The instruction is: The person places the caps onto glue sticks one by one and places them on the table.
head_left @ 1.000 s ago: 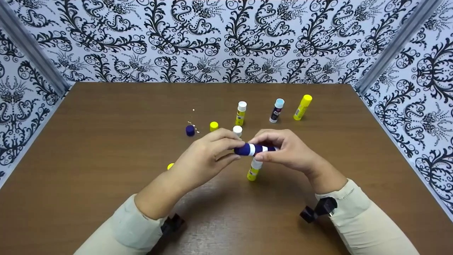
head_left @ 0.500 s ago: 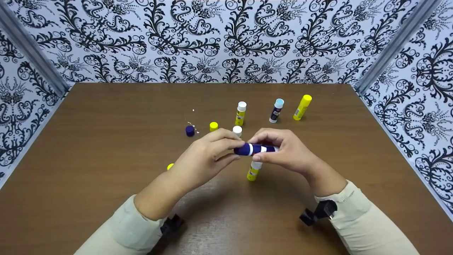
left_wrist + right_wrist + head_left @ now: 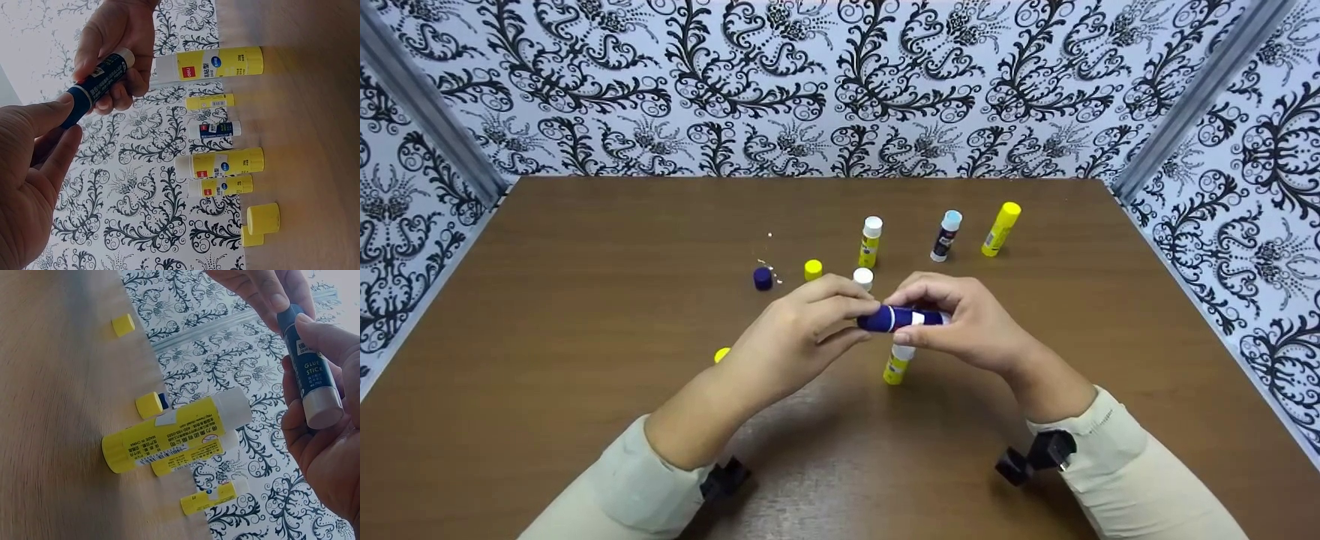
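Head view: patterned walls (image 3: pixel 810 90) edge the brown table (image 3: pixel 607 300); fingers (image 3: pixel 847 307) (image 3: pixel 934 337) pinch 1 glue stick (image 3: pixel 904 319).

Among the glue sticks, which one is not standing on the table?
The dark blue glue stick: the left hand pinches its cap and the right hand holds its body, while the five others stand on the table.

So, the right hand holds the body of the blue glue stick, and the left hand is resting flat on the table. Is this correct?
Not quite: the left hand is not on the table. It pinches the cap of the blue glue stick, as the left wrist view shows. The right hand does hold the body.
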The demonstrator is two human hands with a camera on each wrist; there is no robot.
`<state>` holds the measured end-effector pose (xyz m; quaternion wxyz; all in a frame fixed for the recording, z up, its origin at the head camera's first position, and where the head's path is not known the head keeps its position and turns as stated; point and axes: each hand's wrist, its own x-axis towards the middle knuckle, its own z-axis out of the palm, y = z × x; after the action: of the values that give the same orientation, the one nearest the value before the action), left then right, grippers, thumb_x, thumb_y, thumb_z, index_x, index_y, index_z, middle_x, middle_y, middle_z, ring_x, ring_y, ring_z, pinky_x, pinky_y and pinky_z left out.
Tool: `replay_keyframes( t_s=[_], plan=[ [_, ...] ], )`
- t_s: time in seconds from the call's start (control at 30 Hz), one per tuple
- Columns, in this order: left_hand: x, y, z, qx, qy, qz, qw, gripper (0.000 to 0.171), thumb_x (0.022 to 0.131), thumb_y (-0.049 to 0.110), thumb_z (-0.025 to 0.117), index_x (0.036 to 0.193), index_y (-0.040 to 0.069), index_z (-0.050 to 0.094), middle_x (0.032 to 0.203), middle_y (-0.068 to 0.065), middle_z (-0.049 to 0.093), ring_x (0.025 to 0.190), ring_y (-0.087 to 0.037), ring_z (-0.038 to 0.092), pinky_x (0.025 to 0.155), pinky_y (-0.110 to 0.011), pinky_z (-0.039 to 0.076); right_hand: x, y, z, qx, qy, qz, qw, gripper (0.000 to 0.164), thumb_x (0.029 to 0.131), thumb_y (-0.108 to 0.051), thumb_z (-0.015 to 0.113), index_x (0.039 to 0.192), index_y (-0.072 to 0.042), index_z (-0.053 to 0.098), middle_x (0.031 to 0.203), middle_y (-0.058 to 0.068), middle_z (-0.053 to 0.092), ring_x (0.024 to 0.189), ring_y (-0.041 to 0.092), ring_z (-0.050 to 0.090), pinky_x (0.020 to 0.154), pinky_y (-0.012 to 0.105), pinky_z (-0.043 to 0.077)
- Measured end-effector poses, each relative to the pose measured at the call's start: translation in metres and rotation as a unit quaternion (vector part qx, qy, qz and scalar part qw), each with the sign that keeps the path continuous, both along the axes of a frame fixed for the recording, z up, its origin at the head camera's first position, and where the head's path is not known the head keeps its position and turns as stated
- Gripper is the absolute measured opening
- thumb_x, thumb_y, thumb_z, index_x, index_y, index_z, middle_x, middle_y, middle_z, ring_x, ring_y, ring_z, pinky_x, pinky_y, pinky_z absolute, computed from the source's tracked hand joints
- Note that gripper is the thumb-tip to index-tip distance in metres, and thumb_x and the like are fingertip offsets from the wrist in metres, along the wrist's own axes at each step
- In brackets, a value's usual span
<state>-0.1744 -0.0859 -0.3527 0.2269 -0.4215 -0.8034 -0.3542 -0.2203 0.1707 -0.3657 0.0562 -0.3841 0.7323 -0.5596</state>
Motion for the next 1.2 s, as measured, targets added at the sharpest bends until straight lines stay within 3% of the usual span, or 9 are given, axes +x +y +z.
replay_keyframes(
  t_s=[0.3,0.57,1.2],
  plan=[
    [0.0004,0.0016,-0.0026,0.022,-0.007,-0.006,0.9997,0.026,0.091,0.011,0.079,0.115,0.003,0.076,0.116,-0.008,0.070,0.108,-0.018,0.072,0.096,-0.016,0.057,0.0017,-0.0026,0.0009,-0.009,0.031,-0.009,0.999,0.030,0.083,0.008,0.081,0.112,-0.001,0.077,0.104,0.008,0.073,0.094,0.019,0.067,0.079,0.021,0.058],
    [-0.0010,0.0027,-0.0049,0.019,0.017,-0.005,0.9997,0.026,0.090,0.014,0.079,0.114,0.003,0.078,0.115,-0.009,0.071,0.109,-0.019,0.072,0.098,-0.018,0.057,0.0044,-0.0037,0.0034,-0.013,0.037,-0.016,0.999,0.030,0.082,0.008,0.082,0.110,-0.002,0.078,0.103,0.009,0.073,0.093,0.020,0.066,0.077,0.021,0.057],
    [0.0008,0.0055,-0.0008,0.029,0.025,0.000,0.9993,0.026,0.091,0.015,0.078,0.115,0.004,0.078,0.114,-0.009,0.072,0.107,-0.018,0.072,0.098,-0.016,0.056,0.0069,-0.0035,0.0065,-0.024,0.059,-0.019,0.998,0.028,0.083,0.008,0.081,0.110,-0.002,0.077,0.101,0.010,0.073,0.092,0.020,0.065,0.076,0.022,0.056]
  ],
)
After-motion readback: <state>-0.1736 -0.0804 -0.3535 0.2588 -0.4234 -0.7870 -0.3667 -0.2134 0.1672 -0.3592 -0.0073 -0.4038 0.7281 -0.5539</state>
